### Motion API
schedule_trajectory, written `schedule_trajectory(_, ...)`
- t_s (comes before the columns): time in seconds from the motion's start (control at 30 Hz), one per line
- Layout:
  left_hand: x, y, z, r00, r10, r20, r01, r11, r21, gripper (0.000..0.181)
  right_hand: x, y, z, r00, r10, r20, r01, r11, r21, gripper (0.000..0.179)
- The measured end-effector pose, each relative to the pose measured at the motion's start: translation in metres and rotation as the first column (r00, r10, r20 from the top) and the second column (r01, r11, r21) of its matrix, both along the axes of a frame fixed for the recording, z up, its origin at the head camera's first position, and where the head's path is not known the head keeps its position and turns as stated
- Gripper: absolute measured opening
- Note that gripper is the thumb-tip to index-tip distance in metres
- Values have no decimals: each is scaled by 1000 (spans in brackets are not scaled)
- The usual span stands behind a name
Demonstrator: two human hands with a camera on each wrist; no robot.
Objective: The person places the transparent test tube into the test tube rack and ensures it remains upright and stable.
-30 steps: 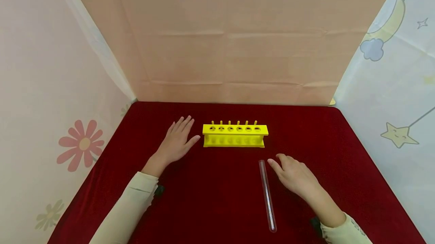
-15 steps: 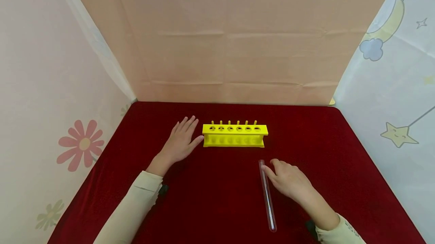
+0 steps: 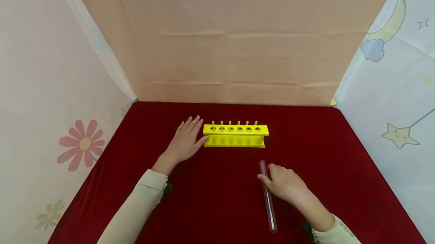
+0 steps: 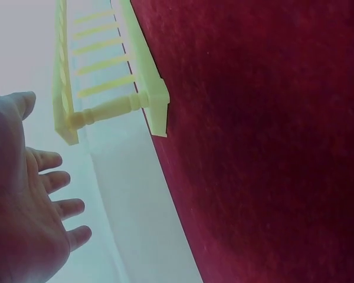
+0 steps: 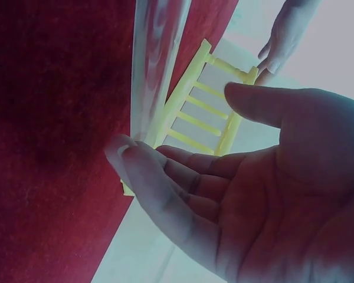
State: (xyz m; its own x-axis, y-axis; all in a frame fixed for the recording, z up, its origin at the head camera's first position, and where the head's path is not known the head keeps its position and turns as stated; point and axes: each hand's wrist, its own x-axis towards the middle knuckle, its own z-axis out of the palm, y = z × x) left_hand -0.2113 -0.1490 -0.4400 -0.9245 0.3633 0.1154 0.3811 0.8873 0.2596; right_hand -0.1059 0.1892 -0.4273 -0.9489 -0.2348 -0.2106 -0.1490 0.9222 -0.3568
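A clear test tube [image 3: 270, 210] lies lengthwise on the red cloth, right of the middle. My right hand [image 3: 287, 183] hovers at its upper part, thumb reaching across it in the head view. In the right wrist view the thumb stands well apart from the bent fingers, and the tube [image 5: 156, 65] shows beyond the fingertips. A yellow test tube rack [image 3: 236, 130] with a row of holes and upright pegs stands further back. Beside its left end is my left hand [image 3: 185, 142], fingers spread, thumb tip right at the rack's edge. The left wrist view shows the rack [image 4: 158, 100] past the thumb.
A dark red cloth [image 3: 217, 195] covers the table. A beige sheet [image 3: 224, 59] rises behind it. Pale printed sheets flank it, with a flower [image 3: 84, 144] on the left and a star [image 3: 400, 135] on the right.
My right hand has moved left and slightly nearer the viewer, from beside the tube to over it. My left hand has shifted right, up to the rack. Rack and tube have stayed put.
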Motion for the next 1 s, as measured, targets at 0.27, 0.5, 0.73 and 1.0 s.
schedule_trajectory(0.27, -3, 5, -1, 1000, -15, -9, 15, 1000, -8, 74, 2, -3, -2, 1000, 4, 22, -5, 999, 42, 32)
schedule_trajectory(0.5, -7, 10, -4, 1000, -4, -1, 4, 1000, -15, 74, 2, -6, -5, 1000, 30, 5, -30, 995, 99, 35)
schedule_trajectory(0.73, -11, 15, -7, 1000, -6, 11, 6, 1000, -12, 74, 0, -8, -6, 1000, 18, 3, -18, 989, 146, 37)
schedule_trajectory(1.0, -15, 18, -11, 1000, -8, 7, 8, 1000, -14, 75, -5, -10, -12, 1000, -6, 25, 2, 988, 157, 40)
